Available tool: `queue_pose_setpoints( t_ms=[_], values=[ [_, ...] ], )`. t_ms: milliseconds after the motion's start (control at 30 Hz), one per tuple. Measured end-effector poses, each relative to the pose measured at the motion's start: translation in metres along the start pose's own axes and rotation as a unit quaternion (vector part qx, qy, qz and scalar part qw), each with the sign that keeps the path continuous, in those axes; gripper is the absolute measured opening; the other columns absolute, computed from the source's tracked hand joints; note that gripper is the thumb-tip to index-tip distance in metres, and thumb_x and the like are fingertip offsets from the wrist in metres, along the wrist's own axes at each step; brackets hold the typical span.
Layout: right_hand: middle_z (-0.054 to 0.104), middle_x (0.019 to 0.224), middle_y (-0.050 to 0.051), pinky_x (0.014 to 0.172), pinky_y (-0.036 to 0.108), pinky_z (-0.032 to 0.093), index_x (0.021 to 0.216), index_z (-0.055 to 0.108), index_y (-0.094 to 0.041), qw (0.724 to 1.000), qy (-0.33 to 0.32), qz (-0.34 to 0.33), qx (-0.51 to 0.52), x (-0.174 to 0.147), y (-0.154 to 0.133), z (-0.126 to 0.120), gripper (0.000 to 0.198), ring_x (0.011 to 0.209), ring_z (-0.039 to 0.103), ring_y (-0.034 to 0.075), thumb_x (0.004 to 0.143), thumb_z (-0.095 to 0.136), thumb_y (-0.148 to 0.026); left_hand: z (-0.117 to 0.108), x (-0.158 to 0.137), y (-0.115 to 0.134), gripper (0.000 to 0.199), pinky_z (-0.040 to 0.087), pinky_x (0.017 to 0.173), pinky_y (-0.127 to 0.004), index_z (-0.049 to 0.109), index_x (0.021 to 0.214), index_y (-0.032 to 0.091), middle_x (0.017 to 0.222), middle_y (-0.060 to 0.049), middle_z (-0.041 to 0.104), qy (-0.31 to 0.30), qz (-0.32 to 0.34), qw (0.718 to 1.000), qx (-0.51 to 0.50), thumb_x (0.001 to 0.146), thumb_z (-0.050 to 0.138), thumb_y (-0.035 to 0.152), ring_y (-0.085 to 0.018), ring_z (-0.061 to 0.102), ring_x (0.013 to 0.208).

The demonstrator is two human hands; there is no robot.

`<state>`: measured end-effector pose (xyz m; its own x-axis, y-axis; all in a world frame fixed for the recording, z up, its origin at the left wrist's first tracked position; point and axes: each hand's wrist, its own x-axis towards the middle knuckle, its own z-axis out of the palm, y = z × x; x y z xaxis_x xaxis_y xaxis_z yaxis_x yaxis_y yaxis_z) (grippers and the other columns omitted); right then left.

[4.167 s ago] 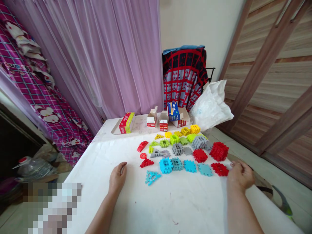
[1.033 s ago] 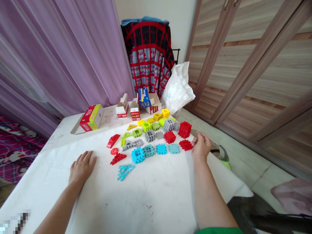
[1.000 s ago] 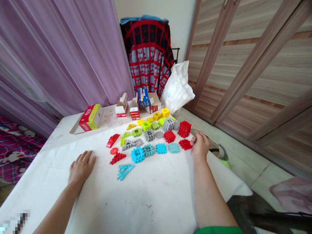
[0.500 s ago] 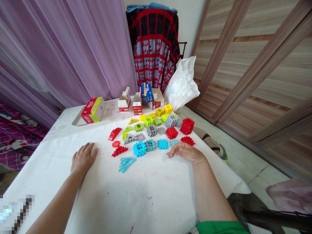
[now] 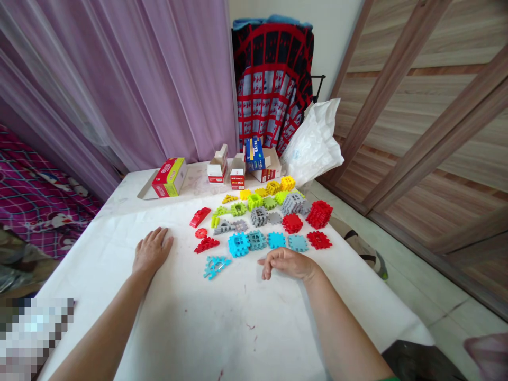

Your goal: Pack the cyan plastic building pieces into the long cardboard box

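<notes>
My left hand (image 5: 152,251) lies flat on the white tablecloth, left of the toy pieces, its fingers stretched out and nothing under it that I can see. My right hand (image 5: 289,263) hovers just in front of the blue pieces, fingers loosely bent and apart, holding nothing visible. Closest to it are a bright blue square piece (image 5: 277,240) and a paler blue square piece (image 5: 298,243). Left of these stand blue interlocking block stacks (image 5: 238,245), with a blue triangular piece (image 5: 216,266) nearer me. Red triangular pieces (image 5: 206,244) lie nearest my left hand.
Behind are grey stacks (image 5: 294,203), green pieces (image 5: 254,201), yellow pieces (image 5: 288,183) and a red stack (image 5: 319,214) near the right edge. Small open cartons (image 5: 237,180), a red-and-yellow box (image 5: 170,177) and a white plastic bag (image 5: 313,143) stand at the back.
My right hand has drawn back and left from the pale blue and red pieces, uncovering the pale blue square. My left hand rests as before; the view has shifted slightly left.
</notes>
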<state>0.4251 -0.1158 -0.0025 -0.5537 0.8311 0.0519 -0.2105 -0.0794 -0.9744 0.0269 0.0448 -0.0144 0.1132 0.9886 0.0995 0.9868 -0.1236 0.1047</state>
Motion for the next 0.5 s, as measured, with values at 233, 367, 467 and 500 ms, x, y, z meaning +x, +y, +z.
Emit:
queue_pose_setpoints(
  t_ms=[233,367,467,500],
  values=[
    [0.07,0.068,0.006,0.074,0.031,0.053,0.073,0.066,-0.013,0.995,0.014,0.038,0.096,0.009,0.02,-0.001,0.038,0.067,0.068,0.015,0.082,0.07,-0.049,0.005,0.0,-0.003,0.053,0.029,0.113,-0.047,0.049,0.14,0.022,0.15,-0.01,0.046,0.013,-0.004,1.0,0.001,0.095,0.032,0.045,-0.026,0.037,0.14],
    [0.066,0.062,0.004,0.046,0.02,0.043,0.068,0.058,-0.015,0.991,-0.02,-0.01,0.13,0.014,0.004,-0.012,0.045,0.049,0.058,0.011,0.076,0.072,-0.057,0.004,0.0,-0.003,0.056,0.03,0.113,-0.048,0.049,0.141,0.019,0.15,-0.011,0.047,0.01,-0.006,1.0,0.004,0.095,0.031,0.045,-0.027,0.038,0.14],
    [0.058,0.056,-0.001,0.04,0.017,0.035,0.061,0.051,-0.017,0.984,0.006,-0.118,0.135,0.019,-0.026,-0.024,0.048,0.041,0.05,0.007,0.076,0.07,-0.058,0.004,0.001,-0.005,0.057,0.03,0.113,-0.047,0.048,0.141,0.018,0.15,-0.01,0.047,0.005,-0.005,1.0,0.011,0.095,0.029,0.046,-0.026,0.038,0.14],
    [0.056,0.055,-0.002,0.038,0.017,0.032,0.06,0.049,-0.018,0.98,0.013,-0.147,0.137,0.021,-0.035,-0.028,0.048,0.04,0.047,0.006,0.077,0.07,-0.058,0.005,0.002,-0.007,0.058,0.031,0.113,-0.046,0.048,0.141,0.018,0.15,-0.01,0.047,0.004,-0.005,1.0,0.014,0.095,0.029,0.046,-0.026,0.038,0.14]
  ],
)
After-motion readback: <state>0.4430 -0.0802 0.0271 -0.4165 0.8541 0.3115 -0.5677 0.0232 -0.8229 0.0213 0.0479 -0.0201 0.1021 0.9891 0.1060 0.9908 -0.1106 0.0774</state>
